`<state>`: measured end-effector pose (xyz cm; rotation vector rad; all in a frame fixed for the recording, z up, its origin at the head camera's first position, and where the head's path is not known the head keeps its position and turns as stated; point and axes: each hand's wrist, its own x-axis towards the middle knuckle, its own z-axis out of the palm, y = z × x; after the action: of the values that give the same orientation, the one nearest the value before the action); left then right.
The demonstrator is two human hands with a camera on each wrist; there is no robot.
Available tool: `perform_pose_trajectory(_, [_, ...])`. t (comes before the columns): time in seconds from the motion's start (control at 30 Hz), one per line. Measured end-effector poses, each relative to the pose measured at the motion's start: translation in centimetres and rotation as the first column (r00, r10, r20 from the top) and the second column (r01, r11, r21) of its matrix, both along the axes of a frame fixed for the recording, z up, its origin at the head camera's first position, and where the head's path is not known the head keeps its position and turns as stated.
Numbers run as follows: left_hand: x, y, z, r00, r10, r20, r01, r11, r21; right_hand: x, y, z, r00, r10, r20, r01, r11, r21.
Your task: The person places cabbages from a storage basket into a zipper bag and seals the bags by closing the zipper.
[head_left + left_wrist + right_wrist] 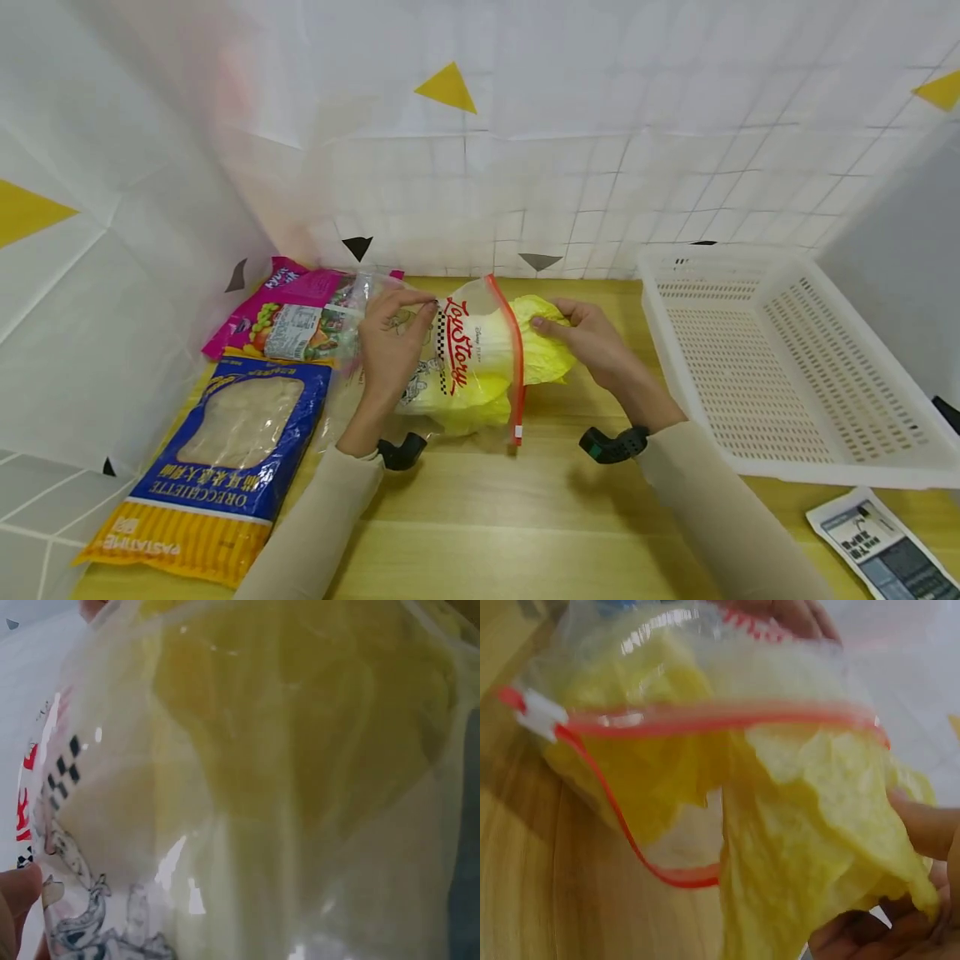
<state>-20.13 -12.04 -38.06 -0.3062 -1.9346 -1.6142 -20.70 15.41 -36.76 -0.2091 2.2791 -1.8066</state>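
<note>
A clear slider bag [461,350] with red "Toy Story" print lies on its side, its red-edged mouth [690,724] facing right and gaping. Pale yellow napa cabbage leaves [542,360] with white stalks are partly inside; their frilly ends stick out past the mouth. My left hand [395,340] pinches the bag's upper side between thumb and fingers, left of the print. With thumb in front and fingers behind, my right hand [592,340] holds the protruding leaf ends. The white slider [541,715] sits at one end of the mouth.
Left of the bag lie a blue and yellow orecchiette pack [243,467] and a magenta candy bag [300,287]. A white perforated basket [678,392] stands at right, with a small printed pouch [877,533] before it. White sheeting [555,100] rises behind the wooden table [480,517].
</note>
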Motion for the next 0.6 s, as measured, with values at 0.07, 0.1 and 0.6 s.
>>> perform_pose_trajectory(0.07, [0.1,0.0,0.0,1.0,-0.004,0.001,0.004,1.0,-0.011,-0.3,-0.2,-0.5,1.0,-0.007,-0.001,0.007,1.0,-0.019])
perform_pose_trajectory(0.1, [0.1,-0.1,0.0,1.0,-0.002,0.002,0.002,1.0,-0.016,-0.5,-0.4,-0.8,1.0,-0.021,-0.01,0.021,0.999,-0.035])
perform_pose_trajectory(0.6, [0.4,-0.1,0.5,0.998,-0.012,-0.065,0.004,0.993,-0.114,-0.9,-0.9,-1.1,0.967,-0.133,-0.215,0.103,0.984,-0.145])
